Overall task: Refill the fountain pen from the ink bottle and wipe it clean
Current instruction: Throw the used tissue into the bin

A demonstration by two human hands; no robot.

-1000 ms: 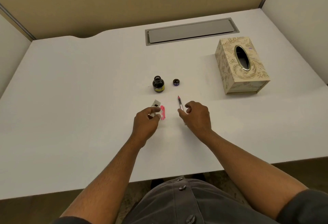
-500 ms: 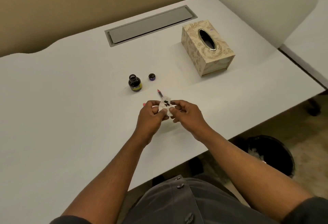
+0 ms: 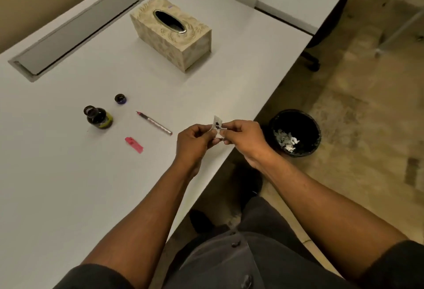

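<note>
A small white tissue [image 3: 217,124] stained with dark ink is pinched between my left hand [image 3: 195,144] and my right hand [image 3: 246,138], above the desk's right edge. The fountain pen [image 3: 154,123] lies uncapped on the white desk [image 3: 68,185], to the left of my hands. Its pink cap [image 3: 134,144] lies a little nearer to me. The open ink bottle [image 3: 97,117] stands further left, with its small dark lid [image 3: 120,99] behind it.
A patterned tissue box [image 3: 171,34] stands at the back of the desk. A grey cable hatch [image 3: 75,29] is set into the desk behind it. A black waste bin [image 3: 295,132] holding crumpled tissues stands on the floor right of the desk edge.
My head has turned right, bringing the bin into view. Both hands now hold the stained tissue and have carried it right toward the desk edge. The pen and cap lie released on the desk.
</note>
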